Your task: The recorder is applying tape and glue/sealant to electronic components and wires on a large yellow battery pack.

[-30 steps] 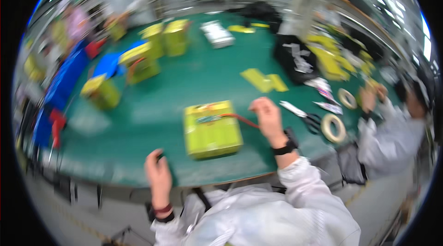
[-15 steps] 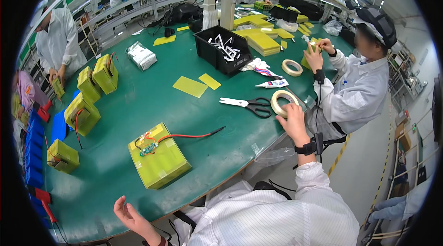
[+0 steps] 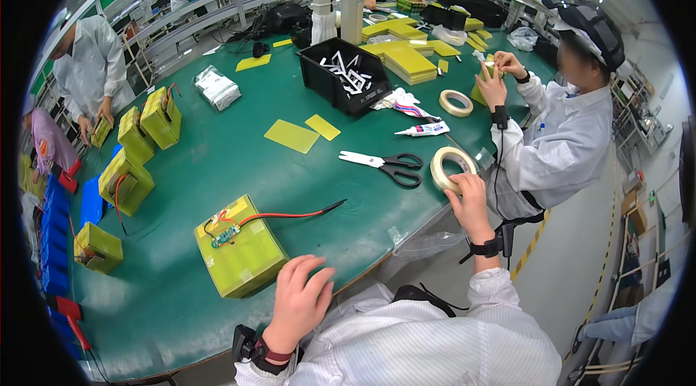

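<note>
My right hand (image 3: 473,203) is closed on the near rim of a roll of cream masking tape (image 3: 438,170) at the table's right edge. The roll is tilted up. My left hand (image 3: 299,300) is open and empty, its fingers apart and slightly bent, just beside the near right corner of a yellow-green wrapped battery pack (image 3: 243,263). On top of that pack sits a small green circuit board (image 3: 225,237) with red wires. One thick red lead (image 3: 290,215) with a black end reaches right across the table. Black-handled scissors (image 3: 384,162) lie left of the tape.
Several more wrapped packs (image 3: 98,248) stand along the left. A black bin (image 3: 341,92) with white strips, a glue tube (image 3: 422,130), another tape roll (image 3: 455,104) and yellow sheets (image 3: 291,136) lie farther back. At the right, a co-worker (image 3: 565,125) handles a yellow piece.
My left hand has come up and right from the table's near edge to the battery pack. My right hand has closed on the tape roll and tilted it up.
</note>
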Demonstrator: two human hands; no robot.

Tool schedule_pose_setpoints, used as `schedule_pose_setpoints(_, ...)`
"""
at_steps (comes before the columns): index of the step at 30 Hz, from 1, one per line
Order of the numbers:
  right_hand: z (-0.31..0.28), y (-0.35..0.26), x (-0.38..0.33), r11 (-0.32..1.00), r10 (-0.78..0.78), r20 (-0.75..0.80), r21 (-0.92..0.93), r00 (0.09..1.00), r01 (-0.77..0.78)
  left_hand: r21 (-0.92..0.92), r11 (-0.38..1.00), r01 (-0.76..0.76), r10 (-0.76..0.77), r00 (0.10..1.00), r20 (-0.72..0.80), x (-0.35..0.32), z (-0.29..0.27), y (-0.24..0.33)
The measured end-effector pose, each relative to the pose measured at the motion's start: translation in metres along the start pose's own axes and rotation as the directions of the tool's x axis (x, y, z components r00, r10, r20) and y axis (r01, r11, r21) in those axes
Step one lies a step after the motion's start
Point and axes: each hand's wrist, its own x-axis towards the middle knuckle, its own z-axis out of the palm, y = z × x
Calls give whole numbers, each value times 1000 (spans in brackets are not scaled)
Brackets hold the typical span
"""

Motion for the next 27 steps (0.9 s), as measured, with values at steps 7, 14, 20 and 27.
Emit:
schedule_pose_setpoints(7, -24, 45, 17, 682, 466, 92, 597, 880, -423, -186, 982, -14, 63, 963, 262, 32, 41, 7)
schedule_pose_setpoints(14, -33, 75, 45, 362, 674, 127, 802, 728, -474, -46, 994, -99, 109, 942, 318, 34, 99, 8)
schedule_pose_setpoints(20, -55, 69, 47, 577, 678, 64, 572, 732, -583, -9, 993, -120, 116, 939, 323, 30, 108, 5)
schedule_pose_setpoints(27, -95, -3, 55, 916, 388, -343, 35, 856, -401, -32, 994, -101, 106, 944, 312, 30, 108, 4)
